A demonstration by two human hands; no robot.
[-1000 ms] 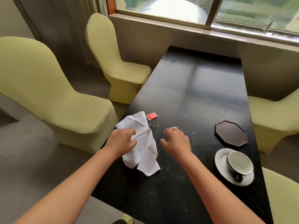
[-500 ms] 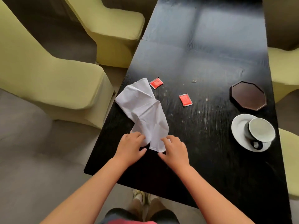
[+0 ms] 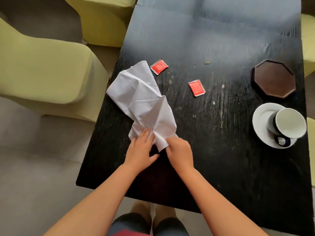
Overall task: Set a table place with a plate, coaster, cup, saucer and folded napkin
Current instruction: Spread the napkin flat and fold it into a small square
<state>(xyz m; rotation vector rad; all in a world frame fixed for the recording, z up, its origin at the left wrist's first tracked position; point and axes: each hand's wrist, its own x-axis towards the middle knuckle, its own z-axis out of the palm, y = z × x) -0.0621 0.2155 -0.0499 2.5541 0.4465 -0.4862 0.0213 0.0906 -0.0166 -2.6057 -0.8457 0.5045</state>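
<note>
A crumpled white napkin (image 3: 141,101) lies on the left part of the black table (image 3: 221,159). My left hand (image 3: 140,150) rests on its near end with fingers laid flat on the cloth. My right hand (image 3: 179,151) pinches the napkin's near corner. At the right, a dark octagonal coaster (image 3: 274,79) lies flat. Nearer to me stands a white saucer (image 3: 262,120) with a white cup (image 3: 289,123) tilted on it, dark handle toward me. No plate is in view.
Two red sachets (image 3: 159,66) (image 3: 196,87) lie on the table beyond the napkin. Yellow-green covered chairs (image 3: 47,70) stand along the left side, and more show at the right edge. My shoes (image 3: 151,212) are at the table's near edge.
The camera has tipped down toward the table. Both hands slid from the napkin's middle to its near end. The right hand now pinches the near corner.
</note>
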